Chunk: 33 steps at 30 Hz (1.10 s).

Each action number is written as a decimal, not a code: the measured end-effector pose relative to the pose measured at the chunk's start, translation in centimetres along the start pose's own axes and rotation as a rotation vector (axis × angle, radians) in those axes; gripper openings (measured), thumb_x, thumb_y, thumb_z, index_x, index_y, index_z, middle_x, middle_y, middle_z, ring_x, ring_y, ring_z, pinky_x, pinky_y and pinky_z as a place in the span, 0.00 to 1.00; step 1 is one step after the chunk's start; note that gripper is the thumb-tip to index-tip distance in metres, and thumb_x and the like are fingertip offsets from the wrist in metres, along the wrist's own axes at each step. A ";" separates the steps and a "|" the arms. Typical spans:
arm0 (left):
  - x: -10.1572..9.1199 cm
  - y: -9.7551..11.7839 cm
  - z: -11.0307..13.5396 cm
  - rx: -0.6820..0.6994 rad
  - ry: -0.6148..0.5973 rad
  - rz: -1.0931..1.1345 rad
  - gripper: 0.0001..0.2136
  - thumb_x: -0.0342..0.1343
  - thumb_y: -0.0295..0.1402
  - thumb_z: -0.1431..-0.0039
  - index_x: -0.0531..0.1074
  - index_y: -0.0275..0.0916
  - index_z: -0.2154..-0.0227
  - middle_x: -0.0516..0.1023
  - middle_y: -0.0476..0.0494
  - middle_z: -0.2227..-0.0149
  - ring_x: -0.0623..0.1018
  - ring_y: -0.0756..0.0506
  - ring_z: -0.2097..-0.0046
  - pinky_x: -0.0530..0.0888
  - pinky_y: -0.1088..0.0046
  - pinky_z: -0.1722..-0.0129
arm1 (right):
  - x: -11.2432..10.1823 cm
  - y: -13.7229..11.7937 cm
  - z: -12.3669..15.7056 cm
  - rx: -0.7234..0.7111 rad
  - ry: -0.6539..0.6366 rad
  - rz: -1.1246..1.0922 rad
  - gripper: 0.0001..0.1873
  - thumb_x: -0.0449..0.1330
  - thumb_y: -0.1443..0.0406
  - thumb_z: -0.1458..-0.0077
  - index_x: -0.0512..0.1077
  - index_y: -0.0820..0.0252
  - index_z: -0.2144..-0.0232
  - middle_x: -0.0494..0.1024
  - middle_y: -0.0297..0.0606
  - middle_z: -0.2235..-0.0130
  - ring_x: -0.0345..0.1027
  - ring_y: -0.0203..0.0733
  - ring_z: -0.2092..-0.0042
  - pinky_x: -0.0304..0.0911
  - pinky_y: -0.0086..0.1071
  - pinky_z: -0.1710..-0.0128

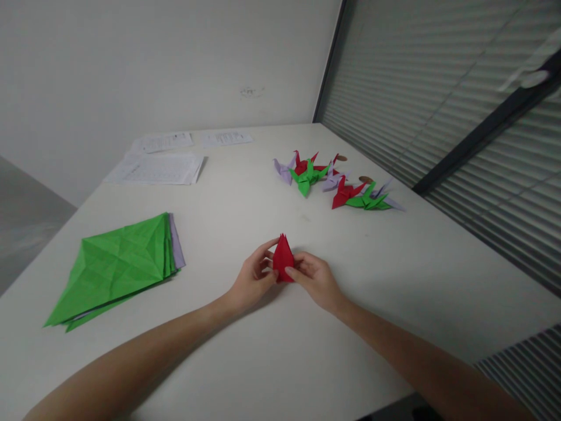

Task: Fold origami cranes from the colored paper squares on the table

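Note:
A piece of red folded origami paper (283,257) is held upright between my two hands, its narrow points facing up and away from me. My left hand (258,270) grips its left edge, thumb at the lower corner and fingers behind. On the other side, my right hand (316,277) pinches the lower right edge, with the thumb lying over the front. The fingers partly hide the back of the paper. Beyond my hands, finished paper cranes (309,176) in red, green and lilac lie in a cluster, with a red crane (345,193) nearer to me.
To the left lies a stack of creased green sheets (123,251) with a lilac sheet (176,242) under it. Printed papers (158,168) rest at the far left of the white table (236,216). A window with blinds (438,88) borders the right side.

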<state>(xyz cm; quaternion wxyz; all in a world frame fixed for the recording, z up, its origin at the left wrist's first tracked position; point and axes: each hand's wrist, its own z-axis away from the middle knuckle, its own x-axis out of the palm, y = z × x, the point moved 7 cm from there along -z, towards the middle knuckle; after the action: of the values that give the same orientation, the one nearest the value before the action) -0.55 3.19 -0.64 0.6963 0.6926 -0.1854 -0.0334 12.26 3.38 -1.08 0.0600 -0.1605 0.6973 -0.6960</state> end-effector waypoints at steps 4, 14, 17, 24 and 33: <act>-0.1 0.0 0.0 0.043 -0.021 0.032 0.31 0.61 0.28 0.48 0.63 0.46 0.40 0.70 0.44 0.59 0.73 0.48 0.61 0.74 0.72 0.62 | -0.2 0.0 0.0 -0.017 0.042 -0.056 0.14 0.68 0.58 0.51 0.71 0.57 0.65 0.79 0.35 0.68 0.74 0.39 0.68 0.72 0.35 0.65; 0.1 0.6 0.2 0.011 0.041 0.049 0.30 0.66 0.33 0.50 0.65 0.44 0.44 0.71 0.48 0.65 0.73 0.50 0.65 0.72 0.74 0.64 | -0.9 0.3 -0.3 0.060 0.089 -0.081 0.28 0.71 0.62 0.58 0.70 0.56 0.52 0.71 0.25 0.75 0.68 0.34 0.72 0.67 0.31 0.68; -0.5 0.5 0.1 -0.015 0.114 0.058 0.28 0.67 0.34 0.50 0.67 0.41 0.46 0.70 0.53 0.73 0.70 0.53 0.71 0.69 0.77 0.69 | -0.8 0.4 -0.3 0.068 0.080 -0.078 0.27 0.71 0.62 0.59 0.72 0.56 0.54 0.70 0.25 0.77 0.65 0.32 0.74 0.65 0.30 0.70; -1.4 -0.1 -0.3 -0.046 0.175 0.071 0.24 0.70 0.34 0.57 0.76 0.36 0.54 0.72 0.53 0.77 0.71 0.53 0.75 0.70 0.75 0.71 | -0.7 0.6 -0.4 0.083 0.066 -0.032 0.23 0.70 0.59 0.58 0.74 0.58 0.58 0.74 0.29 0.75 0.67 0.33 0.73 0.64 0.29 0.72; -1.2 0.0 -0.4 -0.053 0.164 0.059 0.21 0.71 0.37 0.57 0.77 0.34 0.59 0.74 0.51 0.78 0.74 0.51 0.75 0.71 0.73 0.72 | -0.4 1.5 -0.1 0.153 -0.043 0.159 0.18 0.68 0.52 0.55 0.72 0.60 0.77 0.72 0.30 0.81 0.61 0.31 0.80 0.54 0.27 0.80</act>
<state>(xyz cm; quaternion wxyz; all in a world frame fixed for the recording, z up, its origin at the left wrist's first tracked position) -1.56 3.91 -0.88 0.7279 0.6685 -0.1473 0.0392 12.42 3.62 -2.58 0.1419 -0.1143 0.6514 -0.7365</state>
